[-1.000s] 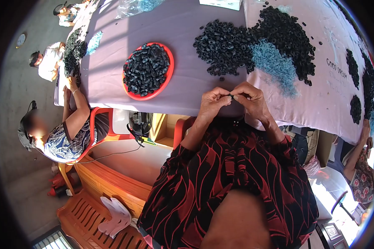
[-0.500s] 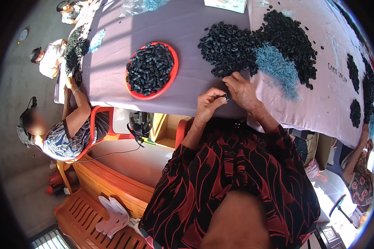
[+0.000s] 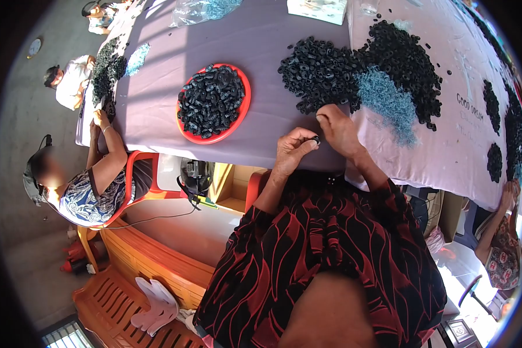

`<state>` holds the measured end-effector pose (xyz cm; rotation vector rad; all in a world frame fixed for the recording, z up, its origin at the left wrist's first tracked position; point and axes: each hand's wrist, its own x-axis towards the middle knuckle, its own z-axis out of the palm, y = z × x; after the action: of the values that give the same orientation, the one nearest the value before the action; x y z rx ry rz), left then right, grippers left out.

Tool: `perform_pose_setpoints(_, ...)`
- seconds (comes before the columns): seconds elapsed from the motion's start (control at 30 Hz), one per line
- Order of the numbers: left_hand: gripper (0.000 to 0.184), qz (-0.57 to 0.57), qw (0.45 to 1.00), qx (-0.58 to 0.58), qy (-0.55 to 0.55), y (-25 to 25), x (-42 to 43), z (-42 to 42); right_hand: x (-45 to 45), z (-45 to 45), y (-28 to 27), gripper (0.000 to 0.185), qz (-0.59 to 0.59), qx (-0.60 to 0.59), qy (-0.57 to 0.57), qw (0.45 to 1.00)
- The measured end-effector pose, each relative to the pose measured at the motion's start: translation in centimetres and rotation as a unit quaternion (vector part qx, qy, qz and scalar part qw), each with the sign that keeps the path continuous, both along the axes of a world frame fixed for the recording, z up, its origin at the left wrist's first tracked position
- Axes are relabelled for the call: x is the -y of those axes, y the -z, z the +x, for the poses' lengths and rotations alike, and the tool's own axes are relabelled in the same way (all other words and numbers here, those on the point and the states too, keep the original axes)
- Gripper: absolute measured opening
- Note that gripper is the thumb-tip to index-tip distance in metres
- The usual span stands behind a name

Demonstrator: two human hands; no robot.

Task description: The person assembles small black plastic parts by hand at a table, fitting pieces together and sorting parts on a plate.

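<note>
Between the thumb and forefinger of my left hand (image 3: 293,152) is a small black ring-shaped piece (image 3: 316,140). Just to its right, my right hand (image 3: 340,132) has its fingers drawn together; whatever they hold, if anything, is hidden. The two hands are close but apart, above the near edge of the table. Beyond them lies a heap of black ring-shaped pieces (image 3: 316,69), with a second black heap (image 3: 400,58) to its right. Small light-blue pieces (image 3: 385,98) are spread against both heaps. A red basin (image 3: 247,101) on the left is piled with black ribbed pieces (image 3: 210,98).
A clear bag of blue pieces (image 3: 206,8) and a white box (image 3: 318,8) sit at the far side. To the left, a seated person (image 3: 93,191) works at the table edge; another person's arm (image 3: 499,226) is at the right. An orange bench (image 3: 156,255) stands below left.
My right hand has shifted slightly and its fingers are more curled. My left hand still pinches the black piece, nearly in place. The whole view has tilted a little.
</note>
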<state>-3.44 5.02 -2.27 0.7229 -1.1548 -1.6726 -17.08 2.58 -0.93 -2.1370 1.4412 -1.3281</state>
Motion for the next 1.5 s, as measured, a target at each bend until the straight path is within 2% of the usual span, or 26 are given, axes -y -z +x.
perform_pose_setpoints(0.03, 0.010, -0.003, 1.000, -0.004, 0.001, 0.2, 0.0, 0.0, -0.2, -0.4, -0.1, 0.005, 0.122, 0.136, -0.026, 0.983)
perform_pose_setpoints(0.07, 0.011, -0.006, 1.000, -0.008, 0.003, 0.4, -0.1, -0.1, -0.6, -0.8, -0.6, 0.006, 0.239, 0.267, -0.051, 0.932)
perform_pose_setpoints(0.1, 0.011, -0.008, 1.000, -0.009, 0.005, 0.5, -0.1, -0.1, -1.0, -1.1, -1.2, 0.009, 0.275, 0.341, -0.067, 0.897)
perform_pose_setpoints(0.13, 0.011, -0.008, 1.000, -0.009, 0.004, 0.7, 0.0, -0.2, -1.2, -1.5, -1.4, 0.009, 0.272, 0.341, -0.065, 0.898)
perform_pose_setpoints(0.2, 0.011, -0.011, 1.000, -0.010, 0.009, 0.5, 0.0, -0.1, -1.7, -1.7, -1.9, 0.009, 0.283, 0.452, -0.104, 0.840)
perform_pose_setpoints(0.33, 0.009, 0.001, 1.000, -0.013, 0.010, 0.0, -0.4, 0.4, -3.1, -1.4, -2.5, 0.013, 0.297, 0.505, -0.127, 0.801)
perform_pose_setpoints(0.47, 0.009, -0.007, 1.000, -0.016, 0.010, -0.2, -0.3, 0.8, -3.5, -0.9, -2.6, 0.013, 0.293, 0.490, -0.134, 0.810)
perform_pose_setpoints(0.67, 0.009, -0.004, 1.000, -0.007, 0.003, -0.4, -0.5, 0.7, -4.2, -0.7, -2.4, 0.012, 0.325, 0.520, -0.111, 0.782)
perform_pose_setpoints(0.73, 0.010, -0.009, 1.000, -0.006, -0.001, -0.6, -0.4, 0.4, -4.3, -1.0, -1.9, 0.011, 0.311, 0.468, -0.109, 0.820)
perform_pose_setpoints(0.83, 0.010, -0.008, 1.000, -0.016, -0.011, -0.8, -0.1, -0.3, -4.6, -1.0, -1.6, 0.011, 0.295, 0.447, -0.107, 0.837)
perform_pose_setpoints(0.93, 0.011, -0.004, 1.000, -0.022, -0.009, -0.5, 0.2, -1.3, -4.6, -1.1, -1.8, 0.010, 0.302, 0.475, -0.095, 0.821)
perform_pose_setpoints(1.07, 0.012, -0.028, 1.000, 0.003, 0.009, -0.5, 0.0, -1.3, -4.6, -0.9, -2.6, 0.010, 0.295, 0.461, -0.092, 0.832)
perform_pose_setpoints(1.23, 0.012, -0.038, 0.999, -0.018, 0.017, -0.3, -0.2, -1.1, -4.4, -0.7, -2.8, 0.009, 0.309, 0.369, -0.106, 0.870)
perform_pose_setpoints(1.5, 0.013, -0.075, 0.997, 0.003, 0.015, 0.3, -0.7, -1.3, -4.4, -1.4, -3.4, 0.008, 0.346, 0.289, -0.101, 0.887)
